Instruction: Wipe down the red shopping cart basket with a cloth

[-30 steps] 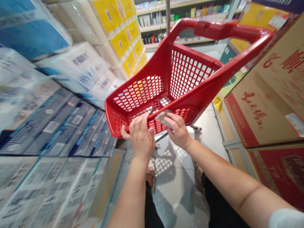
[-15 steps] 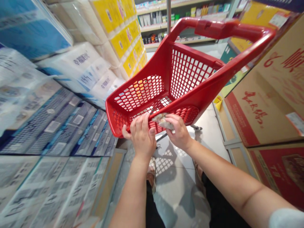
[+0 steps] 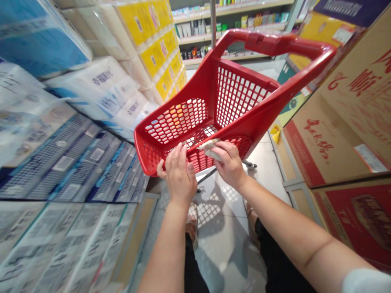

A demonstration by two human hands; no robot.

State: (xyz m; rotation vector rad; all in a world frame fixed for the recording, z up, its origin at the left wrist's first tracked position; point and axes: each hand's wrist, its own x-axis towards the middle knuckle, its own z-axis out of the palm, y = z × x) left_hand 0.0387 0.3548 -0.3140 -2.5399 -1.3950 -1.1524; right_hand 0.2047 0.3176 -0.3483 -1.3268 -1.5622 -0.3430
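A red plastic shopping basket (image 3: 244,101) is tilted up in front of me, its long handle reaching toward the back. My left hand (image 3: 179,173) grips the basket's near rim, fingers curled over the edge. My right hand (image 3: 229,162) is closed on a small crumpled grey cloth (image 3: 209,147) and presses it against the same rim, just right of the left hand. The basket holds nothing that I can see.
Stacked packs of tissue paper (image 3: 91,93) in white, blue and yellow wrap line the left side. Large cardboard cartons (image 3: 336,134) with red print stand on the right. A grey tiled floor (image 3: 226,228) runs between them. Shelves of small goods (image 3: 232,24) stand at the far end.
The cloth in my right hand has shifted slightly along the basket's rim. The basket and view have moved a little left and down; my left hand keeps its grip.
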